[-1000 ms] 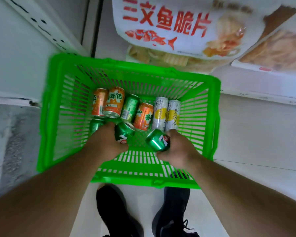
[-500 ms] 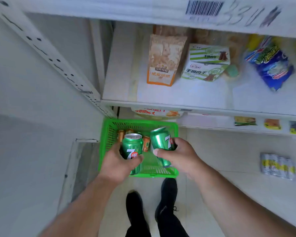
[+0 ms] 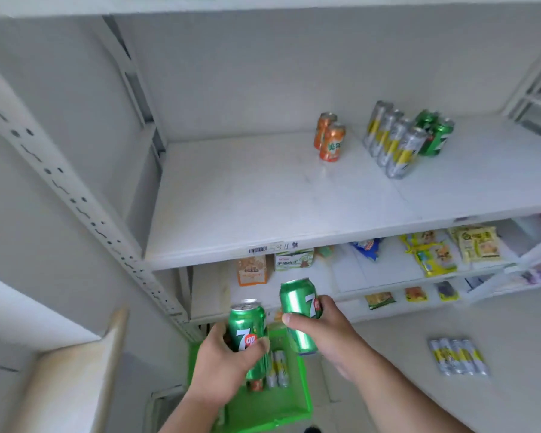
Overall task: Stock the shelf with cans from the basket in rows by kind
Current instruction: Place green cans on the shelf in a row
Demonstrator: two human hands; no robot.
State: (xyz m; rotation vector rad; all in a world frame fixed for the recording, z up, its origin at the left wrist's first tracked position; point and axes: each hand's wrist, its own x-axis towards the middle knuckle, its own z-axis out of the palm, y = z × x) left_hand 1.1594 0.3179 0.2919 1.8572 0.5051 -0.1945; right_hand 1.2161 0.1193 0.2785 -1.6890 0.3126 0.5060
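Below the shelf (image 3: 278, 195), at six o'clock in the head view, two green 7up cans are in transit. Left hand (image 3: 222, 367) grips the left can (image 3: 247, 332) with fingers curled round its body; right hand (image 3: 328, 339) grips the right can (image 3: 299, 310) likewise. Both cans sit above the green basket (image 3: 263, 410).

Status: partly stocked. Toward one o'clock the shelf carries an orange row (image 3: 330, 137) of two cans, a silver-yellow row (image 3: 392, 142) of four, and a green group (image 3: 434, 134) at the far right.

Remaining: the basket holds more cans, silver-yellow and orange at least. The held pair probably belongs with the green group.
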